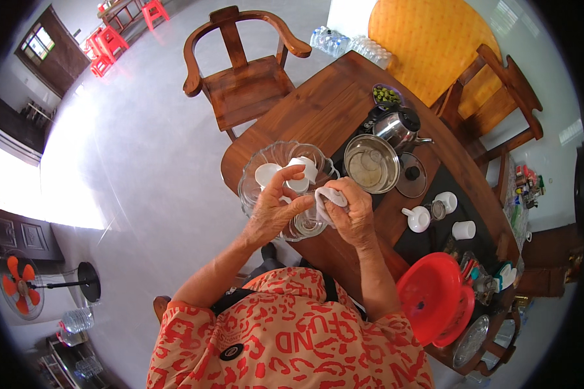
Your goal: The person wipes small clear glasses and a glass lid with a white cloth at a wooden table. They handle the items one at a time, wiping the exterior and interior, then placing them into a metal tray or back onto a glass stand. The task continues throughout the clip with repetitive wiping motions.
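Note:
My left hand is over a scalloped clear glass bowl, thumb and forefinger curved apart, with nothing visible gripped between them. White cups lie in the bowl behind its fingers, one close to the forefinger tip in the picture. Clear glassware shows at the bowl's near side, partly covered by my hands. Pinched in my right hand is a bunched white cloth, just to the right of my left thumb.
Right of the bowl stand a steel pot, a kettle and a glass lid. A white teapot and small cups sit farther right. Red basins are at the near right. A wooden armchair stands beyond the table.

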Action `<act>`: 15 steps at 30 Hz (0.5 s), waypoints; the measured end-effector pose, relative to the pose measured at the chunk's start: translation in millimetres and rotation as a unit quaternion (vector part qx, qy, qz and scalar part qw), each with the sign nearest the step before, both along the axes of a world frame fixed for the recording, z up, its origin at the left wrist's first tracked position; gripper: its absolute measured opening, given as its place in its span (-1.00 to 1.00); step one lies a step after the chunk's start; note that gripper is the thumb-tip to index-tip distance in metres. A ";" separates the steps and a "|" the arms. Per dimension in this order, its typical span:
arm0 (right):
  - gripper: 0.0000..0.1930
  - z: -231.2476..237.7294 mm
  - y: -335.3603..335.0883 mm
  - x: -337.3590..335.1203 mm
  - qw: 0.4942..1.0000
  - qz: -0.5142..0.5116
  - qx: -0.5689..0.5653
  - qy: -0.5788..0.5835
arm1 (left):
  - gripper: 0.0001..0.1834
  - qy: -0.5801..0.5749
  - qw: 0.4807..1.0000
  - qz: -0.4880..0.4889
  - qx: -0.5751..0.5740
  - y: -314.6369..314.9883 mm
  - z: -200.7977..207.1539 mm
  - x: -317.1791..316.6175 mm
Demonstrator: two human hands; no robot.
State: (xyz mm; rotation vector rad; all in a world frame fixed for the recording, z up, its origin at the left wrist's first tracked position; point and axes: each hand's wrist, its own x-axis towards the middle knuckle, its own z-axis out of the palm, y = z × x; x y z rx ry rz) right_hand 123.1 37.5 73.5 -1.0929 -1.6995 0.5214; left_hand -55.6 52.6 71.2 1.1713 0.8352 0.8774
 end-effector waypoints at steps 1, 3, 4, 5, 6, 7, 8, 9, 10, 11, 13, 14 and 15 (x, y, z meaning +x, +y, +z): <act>-0.80 2.9 2.8 3.3 0.999 0.009 0.037 -0.009 | -0.66 0.046 0.997 -0.049 0.024 6.5 9.9 -7.2; -0.79 9.2 5.1 5.9 0.998 0.030 0.055 -0.026 | -0.72 0.027 0.994 -0.108 0.022 10.9 9.7 -6.9; -0.78 11.8 5.7 6.8 0.996 0.043 0.065 -0.034 | -0.73 0.022 0.993 -0.119 0.020 9.6 7.2 -5.7; -0.79 11.9 5.1 8.2 0.996 0.033 0.063 -0.046 | -0.74 0.017 0.991 -0.129 0.017 8.5 6.9 -4.3; -0.78 11.9 4.5 5.4 0.999 -0.001 0.031 0.020 | -0.74 0.011 0.990 -0.143 0.016 9.7 8.6 -2.5; -0.78 11.7 3.7 -0.7 0.996 -0.034 -0.001 0.088 | -0.77 0.054 0.986 -0.159 0.007 11.7 13.4 -3.3; -0.77 10.8 3.4 -3.1 0.985 -0.066 -0.033 0.156 | -0.78 0.030 0.988 -0.153 0.005 13.0 9.8 -1.6; -0.76 5.7 7.3 -3.1 0.978 -0.079 -0.031 0.189 | -0.79 0.005 0.990 -0.144 0.006 14.5 -0.6 -2.0; -0.76 1.2 10.1 -2.4 0.976 -0.093 -0.028 0.197 | -0.80 -0.018 0.991 -0.134 0.003 13.7 -5.9 -1.3; -0.76 -2.8 13.3 -1.8 0.973 -0.105 -0.025 0.205 | -0.82 -0.039 0.992 -0.123 -0.007 12.3 -7.5 0.3; -0.76 -13.1 12.6 -0.6 0.970 -0.118 -0.044 0.206 | -0.83 -0.082 0.990 -0.111 -0.012 10.7 -14.2 6.0; -0.76 -16.8 9.8 -1.2 0.971 -0.115 -0.063 0.200 | -0.83 -0.104 0.989 -0.104 -0.015 11.5 -17.5 7.2; -0.75 -10.5 6.0 -3.9 0.984 -0.111 -0.026 0.134 | -0.83 -0.099 0.991 -0.092 -0.008 12.7 -22.8 6.6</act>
